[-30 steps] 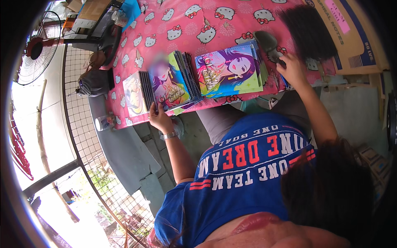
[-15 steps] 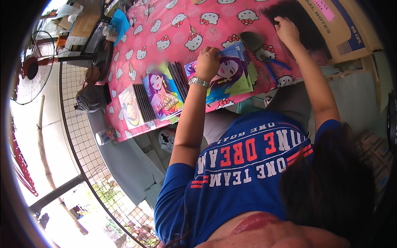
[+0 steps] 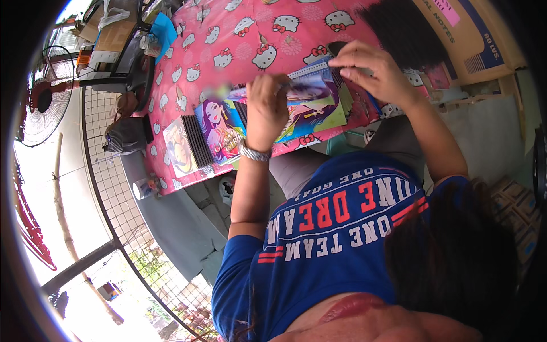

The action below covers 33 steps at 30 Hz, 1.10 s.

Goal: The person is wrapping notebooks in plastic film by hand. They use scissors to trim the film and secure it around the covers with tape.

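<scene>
My left hand (image 3: 266,111), a woven-looking silver band at its wrist, is closed round the left end of a punched notebook block (image 3: 310,71). The block is tilted up, showing a pale edge with a row of small holes. Beneath it lies a stack of notebook covers (image 3: 327,114) with a purple-haired figure. My right hand (image 3: 373,74) is at the right end of the holes, thumb and forefinger bent close together; whatever they pinch is too small to make out. Left of my left hand, bound notebooks (image 3: 219,122) with black coils lie overlapping on the table.
A pink patterned tablecloth (image 3: 228,34) covers the table. A heap of black binding coils (image 3: 404,34) lies at the far right, beside a cardboard box (image 3: 476,40). A dark scoop-like thing (image 3: 337,48) is partly behind my right hand. A fan (image 3: 45,94) stands at left.
My right hand has come from the black coils leftward and nearer, to the punched edge. My left hand has moved nearer and slightly left, and the notebook block is now tilted up.
</scene>
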Tool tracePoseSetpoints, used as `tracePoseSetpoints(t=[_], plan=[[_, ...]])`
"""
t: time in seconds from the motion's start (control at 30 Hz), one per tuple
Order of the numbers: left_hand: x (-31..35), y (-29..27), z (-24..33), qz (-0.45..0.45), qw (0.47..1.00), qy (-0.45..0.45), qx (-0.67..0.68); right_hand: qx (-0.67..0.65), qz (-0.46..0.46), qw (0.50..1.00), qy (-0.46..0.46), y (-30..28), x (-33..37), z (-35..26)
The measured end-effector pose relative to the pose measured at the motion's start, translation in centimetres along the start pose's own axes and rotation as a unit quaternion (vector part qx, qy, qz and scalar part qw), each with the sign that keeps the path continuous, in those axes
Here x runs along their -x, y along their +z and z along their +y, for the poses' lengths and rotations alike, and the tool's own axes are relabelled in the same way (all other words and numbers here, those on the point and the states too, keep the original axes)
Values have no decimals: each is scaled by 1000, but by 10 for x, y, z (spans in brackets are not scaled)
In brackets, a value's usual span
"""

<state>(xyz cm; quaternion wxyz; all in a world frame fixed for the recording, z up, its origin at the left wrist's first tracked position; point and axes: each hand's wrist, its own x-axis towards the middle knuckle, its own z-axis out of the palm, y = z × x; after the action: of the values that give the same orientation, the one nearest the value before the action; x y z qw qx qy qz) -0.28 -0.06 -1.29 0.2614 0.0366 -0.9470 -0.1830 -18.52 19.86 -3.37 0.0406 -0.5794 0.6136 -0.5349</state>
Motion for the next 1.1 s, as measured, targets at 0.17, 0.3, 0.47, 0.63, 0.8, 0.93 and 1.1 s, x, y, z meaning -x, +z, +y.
tracePoseSetpoints(t=[0.17,0.3,0.47,0.63,0.8,0.93,1.1], plan=[[21,8,19,29,999,3,-23,-25,-31,999,19,10,8,-14],[24,13,28,40,997,-17,-58,-27,-18,999,35,12,12,-23],[24,12,31,44,997,-24,-61,-27,-36,998,39,19,21,-25],[23,15,33,40,997,-1,-63,-79,-98,980,156,12,21,-28],[16,27,44,30,994,59,-82,6,-81,993,86,12,12,-41],[13,26,47,10,996,46,-77,67,-77,992,69,14,11,-49],[18,20,44,-9,998,33,-60,-140,-222,928,263,-1,-20,-24]])
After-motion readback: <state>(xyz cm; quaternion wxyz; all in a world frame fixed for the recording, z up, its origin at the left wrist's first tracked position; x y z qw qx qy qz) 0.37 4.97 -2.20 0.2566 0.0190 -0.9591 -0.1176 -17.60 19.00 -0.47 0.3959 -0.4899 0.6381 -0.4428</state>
